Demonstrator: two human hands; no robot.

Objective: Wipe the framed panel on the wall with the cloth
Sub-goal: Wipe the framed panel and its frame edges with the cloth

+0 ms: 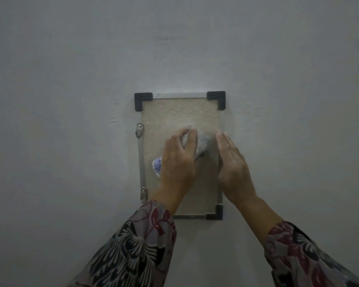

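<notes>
Item: framed panel (pixel 180 112). It is hanging upright on the grey wall (pixel 71 79), with black corner caps (pixel 143 100) and two small metal brackets (pixel 140 130) on its left edge. I am facing it squarely.

Item: cloth (pixel 203 143), grey, bunched. I am pressing it against the middle of the panel; a bluish-white end is sticking out below my thumb side.

Progress: I am judging the wipe to be under way, mid-panel. The beige surface is looking the same above and below the cloth, so I cannot tell which parts are done. The top band, the bottom strip and the frame rails are lying bare of the cloth at this moment and are probably waiting their turn.

Item: left hand (pixel 177 160). I am grasping the cloth wad, fingers curled over its top, palm bearing toward the panel, wrist coming up from below.

Item: right hand (pixel 233 168). I am holding it flat, fingers straight and together, grasping nothing, lying along the panel's right rail just beside the cloth; I am judging that it is steadying the frame.

Item: patterned sleeves (pixel 137 245), covering both forearms.
</notes>
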